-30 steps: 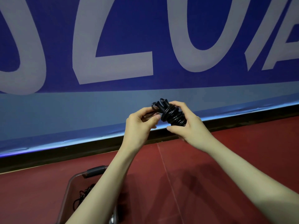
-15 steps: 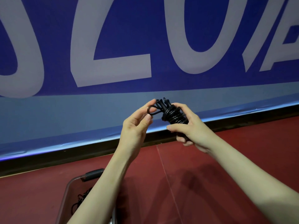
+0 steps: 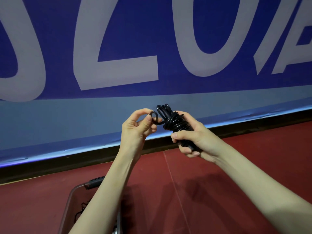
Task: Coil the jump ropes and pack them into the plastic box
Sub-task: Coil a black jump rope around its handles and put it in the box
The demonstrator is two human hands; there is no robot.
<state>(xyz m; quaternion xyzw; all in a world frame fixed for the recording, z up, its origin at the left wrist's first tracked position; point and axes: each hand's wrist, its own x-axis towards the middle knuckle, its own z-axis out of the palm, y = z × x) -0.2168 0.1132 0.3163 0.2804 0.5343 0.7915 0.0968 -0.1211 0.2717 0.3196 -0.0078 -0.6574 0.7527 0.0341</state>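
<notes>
A black jump rope (image 3: 175, 123) is wound into a tight bundle and held up in front of me. My right hand (image 3: 194, 137) grips the bundle's lower part, with the fingers curled round it. My left hand (image 3: 136, 127) pinches a small loop of the rope's free end just left of the bundle. The clear plastic box (image 3: 70, 205) stands on the floor at the lower left, partly behind my left forearm. Some black rope (image 3: 82, 208) lies inside it.
A dark red floor (image 3: 236, 166) stretches below my hands, with a thin seam line running across it. A blue banner with large white letters (image 3: 118, 48) covers the wall ahead, ending at a black base strip.
My left hand has drawn the rope's end loop out to the left, away from the bundle. My right hand has slid lower on the bundle. The box has barely shifted in view.
</notes>
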